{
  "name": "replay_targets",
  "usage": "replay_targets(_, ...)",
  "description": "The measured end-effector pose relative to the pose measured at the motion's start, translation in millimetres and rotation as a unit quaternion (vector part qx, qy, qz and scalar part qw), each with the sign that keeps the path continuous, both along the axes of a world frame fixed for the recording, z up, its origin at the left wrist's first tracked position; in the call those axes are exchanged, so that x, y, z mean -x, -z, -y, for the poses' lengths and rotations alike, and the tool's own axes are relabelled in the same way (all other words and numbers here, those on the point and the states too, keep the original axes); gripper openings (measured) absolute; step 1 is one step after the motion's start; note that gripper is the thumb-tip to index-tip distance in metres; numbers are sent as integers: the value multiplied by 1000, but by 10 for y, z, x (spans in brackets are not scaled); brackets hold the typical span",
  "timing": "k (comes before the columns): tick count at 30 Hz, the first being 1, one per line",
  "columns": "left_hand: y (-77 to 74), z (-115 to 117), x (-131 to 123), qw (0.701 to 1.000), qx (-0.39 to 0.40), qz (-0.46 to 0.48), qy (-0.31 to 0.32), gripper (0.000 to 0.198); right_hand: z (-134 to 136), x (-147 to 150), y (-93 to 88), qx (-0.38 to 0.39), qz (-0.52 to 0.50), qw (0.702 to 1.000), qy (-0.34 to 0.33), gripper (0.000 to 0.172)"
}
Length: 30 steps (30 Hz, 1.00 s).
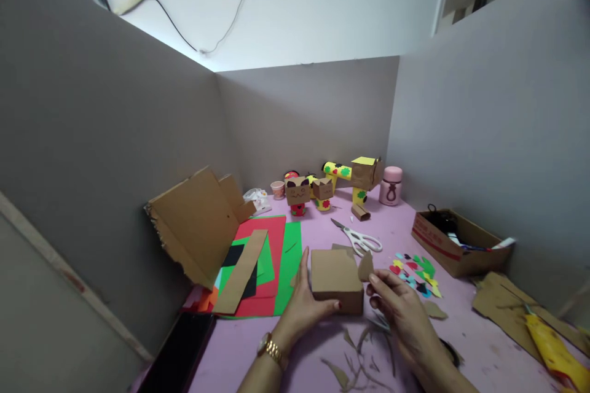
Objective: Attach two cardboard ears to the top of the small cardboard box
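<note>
Head view: small brown cardboard box (336, 279) resting on the pink worktop (258, 356), close to its near edge and about midway along it, flanked by both hands. Left hand (306, 307) pressed flat against the box's left wall, fingers stretched out along the side, thumb hooked round the lower front face; a steadying contact rather than a closed grip. Right hand (399, 307) just off the box's right side, fingers loosely curled and partly spread, fingertips near a loose rounded flap (365, 266) sticking up at the top right corner; touching the flap or not, cannot tell. Gold wristwatch (271, 350) on the left wrist.

Probably very light, hollow and thin-walled, so likely to slide on the smooth top at a slight push and to dent under a hard squeeze. Dry matt card, not slippery. Best taken by two opposite walls near the folded edges, where stiffest; flap and open seams likely to bend or tear.

Around it: white-handled scissors (357, 236) just behind the box; coloured paper hearts (415, 273) to its right; cardboard trimmings (359, 362) along the near edge; red and green paper sheets (276, 264) to the left under a cardboard strip (242, 270); finished cardboard figures (322, 187) along the far edge; a pink bottle (391, 185) at the far right corner; an open carton (454, 239) by the right edge
</note>
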<state>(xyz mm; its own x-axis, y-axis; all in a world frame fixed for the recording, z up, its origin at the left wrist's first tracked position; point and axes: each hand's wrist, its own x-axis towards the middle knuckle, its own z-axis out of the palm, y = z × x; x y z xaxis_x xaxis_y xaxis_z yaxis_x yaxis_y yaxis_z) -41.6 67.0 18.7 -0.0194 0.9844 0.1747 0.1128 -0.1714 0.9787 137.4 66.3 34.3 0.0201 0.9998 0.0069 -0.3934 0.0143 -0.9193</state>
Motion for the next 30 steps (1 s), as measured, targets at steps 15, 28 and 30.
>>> replay_targets(15, -139, 776, -261, 939, 203, 268, 68, 75, 509, -418, -70, 10, 60, 998, 34, 28)
replay_targets(28, -92, 1128, -319, 942, 215, 254, 44, 78, 744, -558, 83, -330, 311, 891, 17, 18)
replay_targets(30, -93, 1128, -332, 940, 216, 257, 54, 78, 737, -552, 91, -349, 342, 872, 29, 19)
